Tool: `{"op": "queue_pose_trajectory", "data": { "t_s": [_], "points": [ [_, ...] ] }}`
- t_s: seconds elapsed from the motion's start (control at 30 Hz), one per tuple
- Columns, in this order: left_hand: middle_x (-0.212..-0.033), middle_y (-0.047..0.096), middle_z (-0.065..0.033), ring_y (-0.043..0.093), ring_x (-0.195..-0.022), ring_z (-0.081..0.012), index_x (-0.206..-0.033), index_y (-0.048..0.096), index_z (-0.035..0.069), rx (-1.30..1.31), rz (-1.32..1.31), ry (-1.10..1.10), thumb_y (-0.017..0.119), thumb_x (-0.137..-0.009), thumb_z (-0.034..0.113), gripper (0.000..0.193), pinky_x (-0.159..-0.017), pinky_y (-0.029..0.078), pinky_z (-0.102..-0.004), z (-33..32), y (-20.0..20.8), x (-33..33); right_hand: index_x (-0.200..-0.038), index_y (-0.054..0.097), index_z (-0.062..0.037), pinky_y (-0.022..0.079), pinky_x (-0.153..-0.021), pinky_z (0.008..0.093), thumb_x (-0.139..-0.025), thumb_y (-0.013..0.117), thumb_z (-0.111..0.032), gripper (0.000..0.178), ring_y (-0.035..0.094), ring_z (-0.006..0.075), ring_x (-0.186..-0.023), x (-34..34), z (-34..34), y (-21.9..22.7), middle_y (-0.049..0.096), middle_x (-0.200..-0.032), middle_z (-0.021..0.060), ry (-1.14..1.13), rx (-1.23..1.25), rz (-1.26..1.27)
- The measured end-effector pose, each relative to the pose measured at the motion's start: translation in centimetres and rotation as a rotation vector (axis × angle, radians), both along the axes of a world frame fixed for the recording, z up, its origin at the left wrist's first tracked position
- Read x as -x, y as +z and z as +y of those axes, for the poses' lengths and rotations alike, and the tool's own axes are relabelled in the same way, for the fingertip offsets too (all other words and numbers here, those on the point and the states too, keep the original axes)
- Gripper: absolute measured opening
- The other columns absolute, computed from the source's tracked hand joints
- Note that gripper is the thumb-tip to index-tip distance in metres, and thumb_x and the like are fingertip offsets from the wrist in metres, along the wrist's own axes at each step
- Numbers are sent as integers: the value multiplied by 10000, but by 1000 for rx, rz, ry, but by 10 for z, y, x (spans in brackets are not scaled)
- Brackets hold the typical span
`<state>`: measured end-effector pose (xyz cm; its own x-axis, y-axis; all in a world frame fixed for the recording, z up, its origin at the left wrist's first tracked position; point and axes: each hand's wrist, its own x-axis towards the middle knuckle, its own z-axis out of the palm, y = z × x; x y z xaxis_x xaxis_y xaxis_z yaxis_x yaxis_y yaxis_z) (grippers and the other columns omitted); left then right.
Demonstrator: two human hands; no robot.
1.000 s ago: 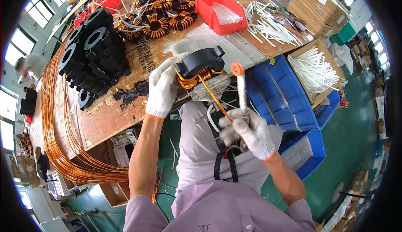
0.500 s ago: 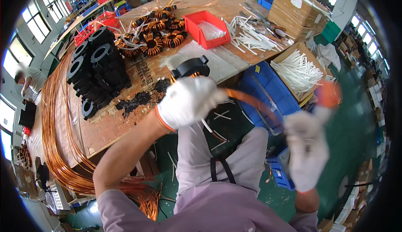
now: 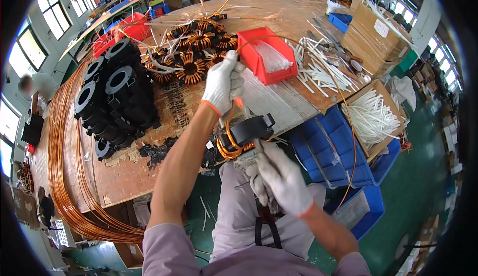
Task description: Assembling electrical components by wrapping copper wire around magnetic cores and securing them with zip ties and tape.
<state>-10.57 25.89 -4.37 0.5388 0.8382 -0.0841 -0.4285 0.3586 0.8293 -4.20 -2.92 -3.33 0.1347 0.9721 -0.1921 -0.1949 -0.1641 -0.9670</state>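
Left hand (image 3: 223, 83), gloved in white, raised above the desk's near edge, fingers pinched shut on a copper wire (image 3: 348, 126). Right hand (image 3: 281, 179), also gloved, down low off the near edge, clamped around the underside of a black ring core (image 3: 247, 130). Hands apart, left high, right low, core between them. Core tilted, just off the desk's (image 3: 124, 171) near edge, over the lap, with a few orange copper turns bunched at its left side. Wire seen running from the left hand's pinch, arching up past the red bin (image 3: 264, 57), then sweeping wide to the right and down over the blue crates (image 3: 333, 151). Red bin sat toward the desk's middle, white sleeves inside. Wound coils (image 3: 191, 67) heaped just left of the bin, toward the far edge. Stack of bare black cores (image 3: 112, 97) piled nearer the desk's left edge. Long copper wire bundle (image 3: 55, 176) draped along the left edge and hanging off the near-left corner. Loose white tubes (image 3: 318, 72) scattered near the right edge, more in a cardboard box (image 3: 373, 116) beyond the right edge.
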Motion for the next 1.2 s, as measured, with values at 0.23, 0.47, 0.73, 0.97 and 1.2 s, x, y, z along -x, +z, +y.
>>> {"op": "queue_pose_trajectory", "data": {
  "t_s": [0.23,0.47,0.73,0.97,1.2],
  "points": [
    [-737,706,-118,668,-594,-186,-996,768,-42,-1264,1069,-94,801,-844,247,328,-543,532,-361,58,20,-31,-1551,528,39,539,-687,244,-1109,572,-73,458,639,100,-722,-20,-121,-16,712,-1095,71,72,-101,-564],
    [-1057,755,-176,746,-910,-218,-1198,721,-60,-1277,792,594,767,-992,346,457,-800,592,-395,-118,109,17,-1521,544,67,432,-500,266,-1085,590,-147,488,591,103,-563,-33,-406,3,665,-829,74,89,467,48],
    [-868,686,-158,708,-827,-380,-922,707,59,-2014,835,-38,767,-947,396,343,-758,577,-450,-234,32,78,-1201,681,82,464,-514,319,-997,757,-478,601,600,137,-578,-41,-483,0,647,-753,63,112,249,328],
    [-709,640,-115,636,-675,-200,-959,686,-37,-1193,499,175,613,-1058,418,472,-657,526,-363,-153,86,51,-1202,626,68,408,-505,290,-995,749,-371,500,546,120,-559,-24,-356,-30,612,-759,56,226,88,369],
    [-594,382,4,342,-450,-134,-727,446,130,-130,143,113,572,-1074,627,620,-423,266,-321,-27,45,20,-1563,514,-27,337,-446,294,-1158,541,-280,478,446,106,-489,-12,-104,5,559,-743,12,140,314,285]
  ]
}}
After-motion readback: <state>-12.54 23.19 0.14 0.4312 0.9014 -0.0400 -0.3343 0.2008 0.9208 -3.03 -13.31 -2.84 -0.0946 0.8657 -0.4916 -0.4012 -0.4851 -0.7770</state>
